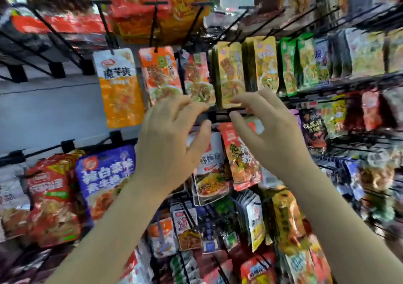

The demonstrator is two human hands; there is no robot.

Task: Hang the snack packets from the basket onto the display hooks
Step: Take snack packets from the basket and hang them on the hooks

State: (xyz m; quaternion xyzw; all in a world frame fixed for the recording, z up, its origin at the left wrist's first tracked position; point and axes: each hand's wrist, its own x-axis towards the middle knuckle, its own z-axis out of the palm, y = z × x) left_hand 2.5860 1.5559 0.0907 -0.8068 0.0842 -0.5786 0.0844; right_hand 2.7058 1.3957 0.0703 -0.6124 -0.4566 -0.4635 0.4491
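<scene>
A: Both hands are raised at the middle of the rack. The left hand (172, 135) is seen with fingers loosely curled; whether its thumb pinches the white packet (212, 153) just behind it cannot be told. The right hand (268, 129) is spread, fingertips near the black hook bar (220, 116).

B: And the red packet (239, 155)?

A: Hung already, it seems, between the two hands, tilted. No basket is in view.

B: Advice noted?

A: The packet's hole should be lined up with the hook tip, then slid back and straightened.
</scene>
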